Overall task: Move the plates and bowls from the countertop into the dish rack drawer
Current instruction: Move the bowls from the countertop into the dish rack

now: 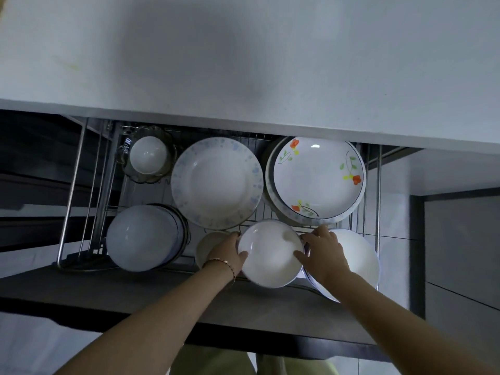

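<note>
Both hands [228, 253] [323, 253] grip plain white bowl [270, 253] over drawer rack [362, 190].

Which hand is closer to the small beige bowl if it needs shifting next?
Left, likely. The left hand grips the white bowl just beside the beige bowl; the right hand is on the far side.

Surroundings of a kitchen unit, seen from above

Pale floor tiles [392, 207] with thin grout lines run along the right side. Beside them stands a grey cabinet front [460, 253] with a dark edge. At the bottom edge shows olive-green clothing [216, 361] — the wearer's own, seen from above. A thin gold-toned bracelet [226, 265] circles one wrist. A tan sliver [1, 6] — too little to identify — sits in the top left corner.
</note>
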A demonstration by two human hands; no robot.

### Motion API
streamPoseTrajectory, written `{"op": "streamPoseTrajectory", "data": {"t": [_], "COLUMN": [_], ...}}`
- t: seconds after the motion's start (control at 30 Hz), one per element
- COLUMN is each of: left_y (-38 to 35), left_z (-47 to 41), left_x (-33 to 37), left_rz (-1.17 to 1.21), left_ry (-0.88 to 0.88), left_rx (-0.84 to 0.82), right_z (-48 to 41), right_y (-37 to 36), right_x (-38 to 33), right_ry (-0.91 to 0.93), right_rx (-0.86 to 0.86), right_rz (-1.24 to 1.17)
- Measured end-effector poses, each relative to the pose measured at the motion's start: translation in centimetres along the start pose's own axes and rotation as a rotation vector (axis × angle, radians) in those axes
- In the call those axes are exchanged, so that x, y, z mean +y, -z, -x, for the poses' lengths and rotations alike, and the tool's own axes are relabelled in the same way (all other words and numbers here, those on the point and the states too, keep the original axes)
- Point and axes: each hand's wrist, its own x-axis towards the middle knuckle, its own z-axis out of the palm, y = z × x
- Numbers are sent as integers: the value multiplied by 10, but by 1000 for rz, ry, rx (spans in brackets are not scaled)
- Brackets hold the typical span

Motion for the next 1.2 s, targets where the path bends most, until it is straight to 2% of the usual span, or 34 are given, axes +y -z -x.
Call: {"op": "streamPoseTrajectory", "data": {"t": [0.07,0.2,0.33,0.4,0.6,0.7,0.83,1.0,1.1,1.2], "left_y": [15,75,161,208,336,375,404,411,407,405], "left_z": [8,33,45,46,13,-11,-49,-87,-91,-88], "left_x": [8,46,92,115,161,174,181,172,164,165], "left_rz": [-15,151,308,356,408,379,386,375,370,397], "left_ry": [-31,-219,-390,-420,-424,-446,-444,-455,-451,-439], "left_rx": [39,145,297,333,397,411,378,318,282,274], "right_z": [7,15,12,3,-54,-94,-150,-198,-205,-194], "right_y": [20,86,170,212,318,354,383,388,382,372], "right_x": [-7,-41,-96,-128,-218,-248,-270,-275,-274,-270], "right_ry": [58,191,342,381,276,122,-97,-90,-10,7], "right_rx": [-42,-131,0,23,134,231,239,281,346,368], "right_rz": [-123,-215,-368,-494,-809,-987,-1257,-1423,-1677,-1739]}}
